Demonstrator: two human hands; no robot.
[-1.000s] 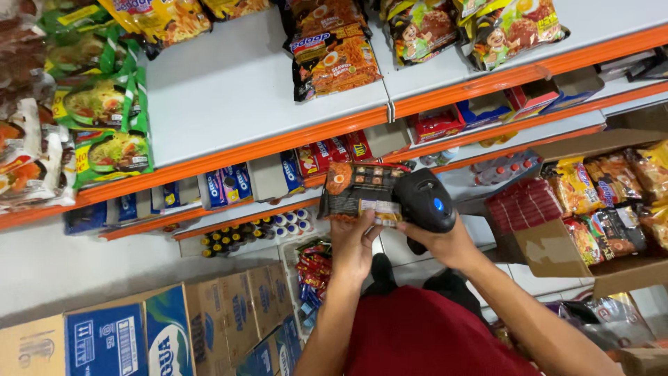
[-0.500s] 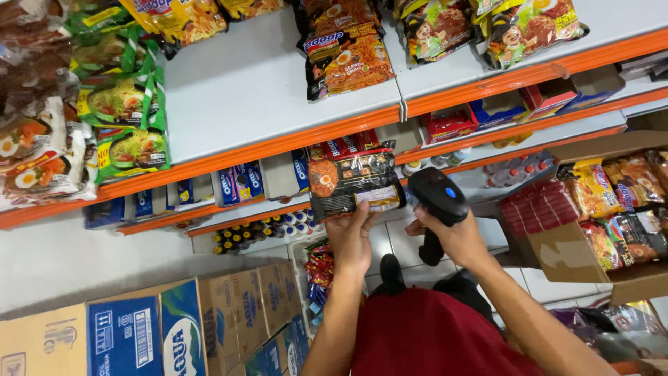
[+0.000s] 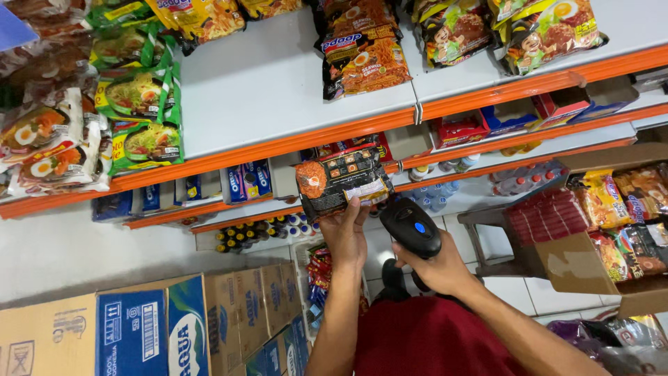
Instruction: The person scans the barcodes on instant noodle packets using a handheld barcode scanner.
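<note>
A black noodle packet (image 3: 342, 179) with orange print, a black scanner (image 3: 412, 228) with a blue button, orange-edged grey shelves (image 3: 278, 97).

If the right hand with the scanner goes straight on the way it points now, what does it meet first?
Probably the dark noodle packet held up by the left hand. The right hand aims the scanner up-left at it; depth is unclear, so it might pass just beside the packet.

A dark noodle packet (image 3: 342, 179) with an orange noodle picture and a pale label is held up flat, tilted slightly. Just right of it, a black handheld scanner (image 3: 410, 227) with a blue button points toward it.
</note>
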